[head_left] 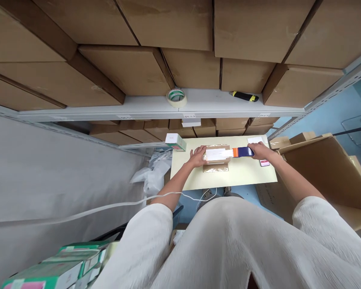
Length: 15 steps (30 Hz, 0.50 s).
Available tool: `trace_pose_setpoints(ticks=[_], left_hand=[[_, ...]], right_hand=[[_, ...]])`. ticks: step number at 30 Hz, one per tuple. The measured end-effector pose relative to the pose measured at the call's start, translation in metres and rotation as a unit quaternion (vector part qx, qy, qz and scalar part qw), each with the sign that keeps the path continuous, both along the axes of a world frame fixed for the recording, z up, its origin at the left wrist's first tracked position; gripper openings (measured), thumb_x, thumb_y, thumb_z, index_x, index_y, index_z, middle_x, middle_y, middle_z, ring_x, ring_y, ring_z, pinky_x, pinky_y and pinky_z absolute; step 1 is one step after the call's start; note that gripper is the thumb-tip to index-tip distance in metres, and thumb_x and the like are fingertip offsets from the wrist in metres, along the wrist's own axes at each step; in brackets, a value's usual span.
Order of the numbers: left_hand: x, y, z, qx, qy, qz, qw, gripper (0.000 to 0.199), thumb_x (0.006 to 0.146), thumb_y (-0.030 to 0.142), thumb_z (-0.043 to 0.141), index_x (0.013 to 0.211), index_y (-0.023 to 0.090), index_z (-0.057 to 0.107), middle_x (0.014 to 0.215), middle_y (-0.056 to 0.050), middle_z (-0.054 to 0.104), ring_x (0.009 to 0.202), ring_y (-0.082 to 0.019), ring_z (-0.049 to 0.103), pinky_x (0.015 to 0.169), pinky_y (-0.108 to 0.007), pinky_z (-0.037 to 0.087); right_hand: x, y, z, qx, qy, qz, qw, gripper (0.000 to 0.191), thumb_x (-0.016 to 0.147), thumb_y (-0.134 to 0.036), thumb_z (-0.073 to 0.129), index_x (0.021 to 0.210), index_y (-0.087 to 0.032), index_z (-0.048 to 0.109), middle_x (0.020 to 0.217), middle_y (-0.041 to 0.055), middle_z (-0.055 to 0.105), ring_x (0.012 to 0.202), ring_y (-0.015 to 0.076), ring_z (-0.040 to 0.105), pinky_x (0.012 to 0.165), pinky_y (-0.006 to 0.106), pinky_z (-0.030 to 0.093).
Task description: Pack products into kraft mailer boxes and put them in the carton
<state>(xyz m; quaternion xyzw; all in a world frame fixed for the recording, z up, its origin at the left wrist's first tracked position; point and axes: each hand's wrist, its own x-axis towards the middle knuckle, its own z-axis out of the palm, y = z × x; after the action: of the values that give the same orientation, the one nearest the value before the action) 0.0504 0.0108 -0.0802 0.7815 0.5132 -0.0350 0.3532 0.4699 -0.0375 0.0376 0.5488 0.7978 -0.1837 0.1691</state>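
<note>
On the pale tabletop (pixel 195 182) lies a small brown cardboard box (pixel 215 165) with its taped flaps spread at the front and back. White paper (pixel 215 154) shows on top of it. My left hand (pixel 197 157) grips the box's left end. In my right hand (pixel 258 151) is a flat dark blue and orange piece (pixel 243 151), its white end reaching left over the box; its exact kind I cannot make out. A phone (pixel 264 163) rests just below the right hand, and a white sheet (pixel 254 139) lies partly behind it.
A green and white carton (pixel 176 141) stands at the table's back left. Above, the grey shelf (pixel 204 102) bears a tape roll (pixel 177 97), a utility knife (pixel 244 96) and several boxes. A large open carton (pixel 327 168) sits at right. A white cable (pixel 114 204) crosses the left foreground.
</note>
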Motion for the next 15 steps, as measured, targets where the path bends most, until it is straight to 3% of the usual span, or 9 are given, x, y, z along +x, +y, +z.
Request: trace_pose_setpoints(ticks=[9, 15], left_hand=[[0.001, -0.003, 0.004, 0.005, -0.002, -0.001, 1.000, 0.116, 0.079, 0.059, 0.080, 0.174, 0.036, 0.016, 0.184, -0.011, 0.019, 0.169, -0.045, 0.012, 0.133, -0.071, -0.002], [0.001, -0.001, 0.004, 0.002, 0.007, 0.001, 1.000, 0.115, 0.078, 0.050, 0.080, 0.173, 0.035, 0.017, 0.184, -0.012, 0.018, 0.169, -0.044, 0.012, 0.133, -0.070, 0.001]], right_hand=[[0.030, -0.002, -0.004, -0.015, 0.009, -0.012, 1.000, 0.035, 0.088, -0.027, 0.073, 0.119, -0.023, 0.057, 0.117, 0.0132, 0.074, 0.104, 0.0307, 0.069, 0.098, 0.039, 0.038], [0.049, -0.002, -0.002, -0.008, -0.023, -0.040, 0.999, 0.034, 0.089, -0.030, 0.075, 0.118, -0.024, 0.059, 0.117, 0.0137, 0.074, 0.108, 0.0320, 0.069, 0.095, 0.039, 0.039]])
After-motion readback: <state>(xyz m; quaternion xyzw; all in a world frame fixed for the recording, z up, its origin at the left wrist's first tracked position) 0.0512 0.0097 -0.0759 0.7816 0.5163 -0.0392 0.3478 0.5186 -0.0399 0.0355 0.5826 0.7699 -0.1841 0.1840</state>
